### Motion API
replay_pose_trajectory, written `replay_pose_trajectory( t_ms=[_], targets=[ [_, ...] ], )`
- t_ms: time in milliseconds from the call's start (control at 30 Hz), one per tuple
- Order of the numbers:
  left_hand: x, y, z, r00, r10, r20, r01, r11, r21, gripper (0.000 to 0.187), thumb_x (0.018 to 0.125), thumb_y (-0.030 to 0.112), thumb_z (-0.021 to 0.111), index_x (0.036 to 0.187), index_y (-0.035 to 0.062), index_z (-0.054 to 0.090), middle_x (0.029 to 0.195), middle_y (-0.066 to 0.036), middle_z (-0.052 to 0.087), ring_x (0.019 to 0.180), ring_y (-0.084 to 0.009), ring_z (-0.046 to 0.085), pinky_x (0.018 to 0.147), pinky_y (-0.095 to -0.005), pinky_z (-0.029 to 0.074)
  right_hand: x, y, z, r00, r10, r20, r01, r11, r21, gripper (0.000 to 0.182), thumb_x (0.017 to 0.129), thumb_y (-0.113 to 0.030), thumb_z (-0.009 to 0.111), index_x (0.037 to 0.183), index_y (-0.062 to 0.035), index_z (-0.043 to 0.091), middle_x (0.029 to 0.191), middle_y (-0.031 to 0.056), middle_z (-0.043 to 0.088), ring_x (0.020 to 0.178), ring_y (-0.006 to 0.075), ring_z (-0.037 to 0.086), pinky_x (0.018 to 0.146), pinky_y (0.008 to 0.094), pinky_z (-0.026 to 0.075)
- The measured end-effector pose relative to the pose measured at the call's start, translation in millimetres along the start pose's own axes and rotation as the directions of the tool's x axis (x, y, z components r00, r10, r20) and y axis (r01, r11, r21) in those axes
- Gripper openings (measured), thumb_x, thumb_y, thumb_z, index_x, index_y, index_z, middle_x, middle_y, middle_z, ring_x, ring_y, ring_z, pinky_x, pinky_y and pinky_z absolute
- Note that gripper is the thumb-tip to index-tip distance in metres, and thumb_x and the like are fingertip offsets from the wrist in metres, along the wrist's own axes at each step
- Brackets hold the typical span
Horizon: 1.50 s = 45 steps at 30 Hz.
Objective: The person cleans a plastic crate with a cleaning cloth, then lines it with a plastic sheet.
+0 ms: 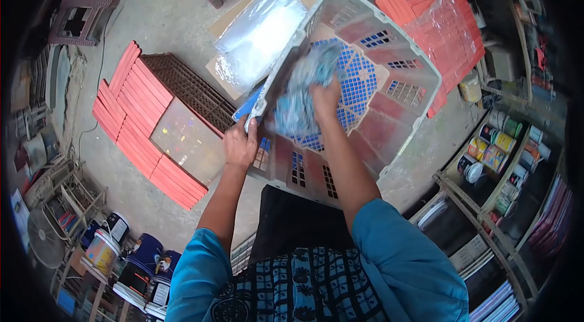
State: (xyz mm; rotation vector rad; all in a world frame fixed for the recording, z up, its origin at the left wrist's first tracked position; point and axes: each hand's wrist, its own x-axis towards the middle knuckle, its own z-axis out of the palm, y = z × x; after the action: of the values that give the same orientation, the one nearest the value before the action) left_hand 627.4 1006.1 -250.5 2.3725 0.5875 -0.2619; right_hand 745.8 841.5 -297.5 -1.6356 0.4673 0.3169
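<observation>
A pale, see-through plastic crate with slotted walls is tilted in front of me, its mouth facing me. My left hand is closed on the crate's left rim, thumb on the near side. Inside the crate, my right hand is closed on a crumpled blue and white cloth, both smeared by motion. The cloth lies over part of the grid base, where blue shows through the holes. My right fingers are partly hidden by the cloth.
Pink-red slats lie on a brown crate at left; more slats sit at the upper right. A shiny plastic-wrapped sheet rests behind. Shelves with paint cans stand right; paint buckets stand lower left.
</observation>
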Motion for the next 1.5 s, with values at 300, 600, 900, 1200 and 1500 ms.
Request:
replay_pose_trajectory(
  t_ms=[300, 600, 900, 1200, 1500],
  targets=[
    [13.0, 14.8, -4.3, 0.98, 0.197, -0.019, -0.197, 0.98, 0.012, 0.043, 0.084, 0.03, 0.047, 0.116, 0.0012, 0.046, 0.09, -0.024, 0.058, 0.083, -0.0392, 0.054, 0.075, -0.0445, 0.041, -52.3, 100.9, -13.6, 0.954, 0.09, 0.286, 0.114, 0.773, -0.624, 0.057, 0.063, -0.014, 0.062, 0.117, -0.0117, 0.048, 0.11, 0.0246, 0.051, 0.102, 0.0387, 0.051, 0.086, 0.0422, 0.041],
    [35.0, 48.5, 7.3, 0.973, 0.232, 0.003, -0.232, 0.972, -0.047, 0.055, 0.082, 0.031, 0.05, 0.13, 0.0103, 0.032, 0.095, -0.025, 0.055, 0.087, -0.0407, 0.054, 0.077, -0.0454, 0.042, 27.9, 13.3, 14.2, 0.993, -0.089, 0.071, 0.112, 0.89, -0.443, 0.05, 0.06, -0.009, 0.058, 0.109, 0.0008, 0.052, 0.095, 0.0199, 0.059, 0.091, 0.0302, 0.056, 0.081, 0.0347, 0.043],
    [43.0, 50.4, 2.9, 0.969, 0.243, 0.053, -0.242, 0.97, -0.03, 0.061, 0.08, 0.033, 0.051, 0.132, 0.0112, 0.029, 0.097, -0.025, 0.055, 0.091, -0.0396, 0.052, 0.087, -0.047, 0.036, 167.8, 5.6, -2.6, 0.927, -0.258, -0.273, 0.028, 0.771, -0.636, 0.037, 0.062, -0.005, 0.055, 0.099, -0.0005, 0.058, 0.087, 0.0159, 0.06, 0.077, 0.0258, 0.058, 0.07, 0.0318, 0.045],
    [42.7, 42.1, 4.8, 0.972, 0.214, 0.096, -0.208, 0.976, -0.068, 0.061, 0.079, 0.036, 0.05, 0.132, 0.012, 0.029, 0.105, -0.024, 0.054, 0.102, -0.037, 0.049, 0.098, -0.0482, 0.027, 87.1, -74.3, -16.5, 0.931, -0.365, -0.016, 0.345, 0.892, -0.292, 0.035, 0.062, -0.005, 0.06, 0.097, -0.0026, 0.06, 0.084, 0.0186, 0.061, 0.082, 0.0314, 0.059, 0.074, 0.0341, 0.044],
    [42.9, 41.7, 1.3, 0.978, 0.189, 0.084, -0.181, 0.98, -0.086, 0.062, 0.08, 0.039, 0.048, 0.132, 0.0107, 0.028, 0.111, -0.023, 0.052, 0.103, -0.0385, 0.048, 0.097, -0.0494, 0.026, 59.2, -21.9, 6.5, 0.897, -0.438, -0.064, 0.342, 0.777, -0.528, 0.039, 0.062, 0.0, 0.057, 0.1, 0.0016, 0.054, 0.09, 0.0201, 0.059, 0.087, 0.0324, 0.056, 0.078, 0.037, 0.042]
  ],
)
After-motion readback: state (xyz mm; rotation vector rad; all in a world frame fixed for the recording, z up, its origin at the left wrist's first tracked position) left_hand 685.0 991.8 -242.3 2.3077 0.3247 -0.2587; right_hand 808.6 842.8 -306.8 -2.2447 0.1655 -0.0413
